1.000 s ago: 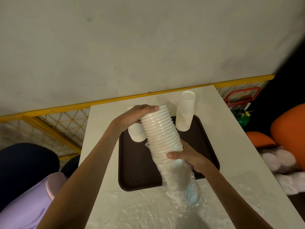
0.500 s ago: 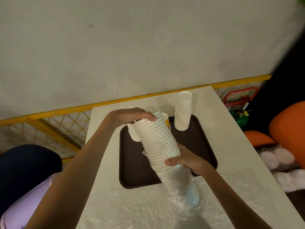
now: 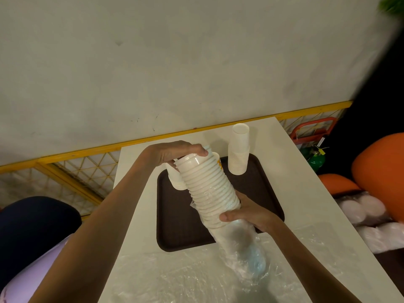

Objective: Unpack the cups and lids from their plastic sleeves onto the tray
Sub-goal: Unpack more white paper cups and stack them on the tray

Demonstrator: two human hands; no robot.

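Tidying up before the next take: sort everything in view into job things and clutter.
Job:
- left hand and right hand, both gripping the stack
- sleeve, half off the stack
- tray
- tall cups and short cups on the tray

Lying about:
- film on the table
- orange seats
- yellow fence
- purple tub
- wrapped white packs, possibly next

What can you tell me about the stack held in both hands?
The stack is white nested pieces, paper-like, rims forming ridges. It leans, top toward the left, above the tray. The left hand grips its bare top end; the right hand holds its lower part, where a clear, crinkled sleeve wraps it and hangs past the bottom.
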